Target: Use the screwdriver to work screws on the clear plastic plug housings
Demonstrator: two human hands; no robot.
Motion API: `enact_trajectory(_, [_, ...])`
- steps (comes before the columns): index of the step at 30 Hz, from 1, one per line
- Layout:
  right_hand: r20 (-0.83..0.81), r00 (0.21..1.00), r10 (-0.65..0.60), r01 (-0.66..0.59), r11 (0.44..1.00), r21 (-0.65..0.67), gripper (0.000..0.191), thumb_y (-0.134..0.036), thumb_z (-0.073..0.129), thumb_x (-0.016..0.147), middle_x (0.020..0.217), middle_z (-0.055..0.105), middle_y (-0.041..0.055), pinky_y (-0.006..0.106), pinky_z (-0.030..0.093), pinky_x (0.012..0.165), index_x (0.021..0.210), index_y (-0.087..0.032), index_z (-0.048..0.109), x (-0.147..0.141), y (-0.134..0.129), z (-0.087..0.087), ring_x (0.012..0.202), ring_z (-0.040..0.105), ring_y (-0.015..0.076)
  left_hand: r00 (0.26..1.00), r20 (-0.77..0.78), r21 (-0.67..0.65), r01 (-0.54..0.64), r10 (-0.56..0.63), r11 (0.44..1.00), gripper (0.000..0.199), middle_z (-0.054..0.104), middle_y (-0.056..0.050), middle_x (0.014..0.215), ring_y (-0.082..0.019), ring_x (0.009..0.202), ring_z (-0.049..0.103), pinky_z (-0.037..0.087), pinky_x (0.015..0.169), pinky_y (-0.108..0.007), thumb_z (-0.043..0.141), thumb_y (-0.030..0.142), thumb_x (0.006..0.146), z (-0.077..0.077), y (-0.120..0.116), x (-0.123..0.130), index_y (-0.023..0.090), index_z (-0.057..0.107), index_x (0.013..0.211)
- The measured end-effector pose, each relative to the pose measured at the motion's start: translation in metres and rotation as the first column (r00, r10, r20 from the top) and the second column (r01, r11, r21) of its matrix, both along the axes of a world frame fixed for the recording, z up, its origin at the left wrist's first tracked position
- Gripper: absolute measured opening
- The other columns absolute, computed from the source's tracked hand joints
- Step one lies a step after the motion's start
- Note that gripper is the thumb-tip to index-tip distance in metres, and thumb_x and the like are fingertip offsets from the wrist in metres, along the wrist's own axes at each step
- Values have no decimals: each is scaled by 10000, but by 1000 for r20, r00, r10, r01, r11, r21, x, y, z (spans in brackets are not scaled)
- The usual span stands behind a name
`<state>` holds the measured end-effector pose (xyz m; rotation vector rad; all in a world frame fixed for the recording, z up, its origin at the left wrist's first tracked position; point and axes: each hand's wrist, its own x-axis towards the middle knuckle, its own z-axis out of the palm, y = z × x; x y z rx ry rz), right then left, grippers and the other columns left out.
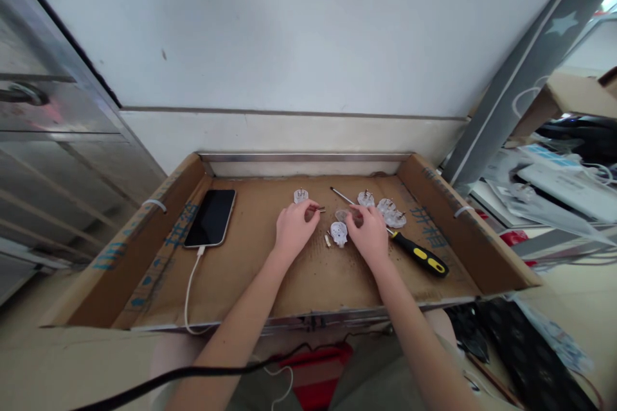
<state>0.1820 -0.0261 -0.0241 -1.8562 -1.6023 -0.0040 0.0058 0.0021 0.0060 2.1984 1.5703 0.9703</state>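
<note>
Low over the cardboard tray (260, 270), my left hand (297, 225) pinches a small metal pin (321, 209) that points right. My right hand (369, 231) has its fingers curled at a clear round plastic piece (342, 214); whether it grips the piece is too small to tell. Between the hands lies a white round plug part (339, 233), with a small brass piece (328, 241) at its left. A clear plug (301, 195) with prongs stands behind my left hand. More clear plugs (365, 198) sit behind and right of my right hand.
A screwdriver (419, 254) with a black and yellow handle lies diagonally, its shaft passing under my right hand. At the left is a black phone (211, 218) with a white cable (187, 295). Raised cardboard walls (463, 231) bound both sides. Bags and boxes fill the far right.
</note>
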Motion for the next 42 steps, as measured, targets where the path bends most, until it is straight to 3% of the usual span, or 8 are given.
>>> enact_trajectory(11, [-16, 994, 112, -113, 992, -63, 325, -409, 501, 899, 938, 577, 51, 324, 489, 817, 1013, -114, 574, -1, 0, 1, 869, 555, 121, 980, -196, 9, -33, 34, 999, 99, 694, -22, 969, -236, 929, 579, 425, 794, -359, 561, 267, 857, -1, 0, 1, 230, 647, 890])
enact_trajectory(19, [32, 998, 59, -57, 997, -59, 312, -403, 513, 891, 944, 568, 52, 345, 475, 849, 998, -117, 577, 4, -15, 1, 907, 544, 133, 923, -96, 31, 376, -372, 926, 182, 669, -1, 968, -189, 922, 561, 424, 863, -326, 604, 378, 837, -7, -7, 12, 237, 656, 941])
enact_trajectory(27, [97, 991, 91, -88, 995, -39, 258, -337, 533, 852, 984, 567, 40, 323, 437, 878, 1055, -195, 605, 7, -52, 13, 943, 521, 140, 946, -82, 45, 319, -315, 947, 147, 671, -5, 980, -193, 958, 547, 412, 881, -339, 575, 323, 863, -6, -7, 11, 223, 651, 940])
enact_trajectory(30, [117, 993, -35, 36, 999, -6, 343, -319, 499, 829, 1117, 548, 70, 415, 397, 908, 1155, -250, 581, 26, -79, 16, 1032, 500, 217, 932, -59, 89, 362, -358, 928, 175, 670, 1, 1016, -187, 986, 544, 393, 912, -340, 590, 354, 851, -2, -13, 15, 238, 653, 966])
enact_trajectory(33, [125, 977, -170, 172, 985, -2, 410, -333, 472, 817, 1213, 506, 150, 591, 312, 903, 1193, -196, 564, 60, -103, 9, 1125, 444, 352, 893, -82, 73, 448, -443, 891, 194, 675, 6, 1019, -190, 992, 548, 380, 926, -343, 635, 396, 812, -4, -18, 21, 246, 665, 933])
enact_trajectory(36, [89, 982, -168, 171, 985, -21, 414, -402, 503, 797, 1030, 593, 140, 613, 335, 854, 1133, -180, 599, 92, -114, 4, 999, 513, 345, 856, -104, 49, 513, -507, 857, 162, 680, 11, 1004, -181, 987, 556, 368, 932, -341, 620, 385, 827, -9, -18, 25, 246, 669, 896])
enact_trajectory(39, [10, 999, -48, 48, 999, 14, 409, -477, 547, 772, 942, 622, 80, 455, 435, 861, 1065, -203, 627, 109, -116, 21, 893, 573, 234, 854, -114, 38, 514, -507, 857, 140, 683, 11, 969, -176, 974, 561, 369, 919, -338, 589, 358, 852, -12, -17, 26, 240, 666, 857])
enact_trajectory(42, [-71, 997, 39, -30, 992, 124, 432, -520, 590, 758, 1024, 619, 57, 322, 480, 839, 1064, -216, 613, 108, -115, 68, 919, 594, 169, 857, -119, 35, 509, -502, 860, 141, 685, 5, 954, -180, 971, 563, 371, 915, -341, 578, 346, 858, -11, -18, 25, 234, 661, 838])
